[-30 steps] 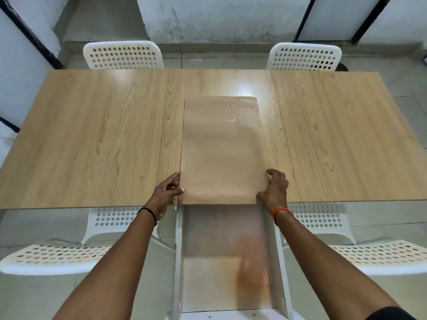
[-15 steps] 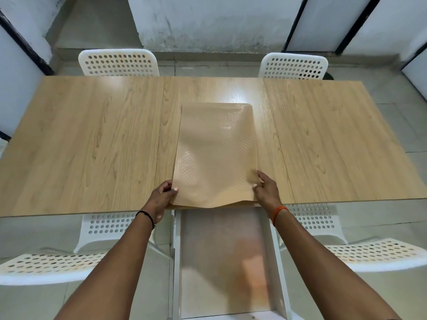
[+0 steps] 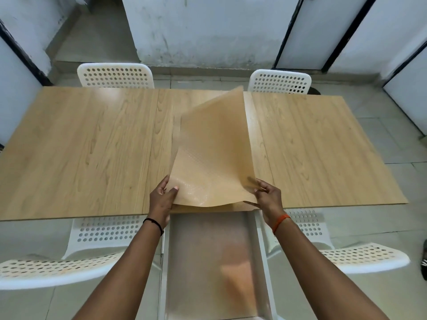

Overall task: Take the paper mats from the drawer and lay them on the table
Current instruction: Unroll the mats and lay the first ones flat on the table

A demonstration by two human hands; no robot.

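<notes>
A tan embossed paper mat (image 3: pixel 215 158) is lifted off the wooden table (image 3: pixel 92 146), its far end tilted up and to the right. My left hand (image 3: pixel 163 197) pinches its near left corner. My right hand (image 3: pixel 268 196) grips its near right corner. Under the lifted sheet, the edge of more mats (image 3: pixel 231 207) shows at the table's near edge. Below the table edge, a white drawer (image 3: pixel 215 262) stands pulled out toward me, and its floor looks bare.
Two white perforated chairs (image 3: pixel 115 76) (image 3: pixel 279 82) stand at the far side of the table. Two more (image 3: pixel 57 271) (image 3: pixel 360 257) flank the drawer on my side. A wall with dark-framed panels rises behind. A sandal lies at the right edge.
The top mat lay flat a second ago; both hands have since raised it, and its far end has swung up and tilted right. The camera view has shifted back a little.
</notes>
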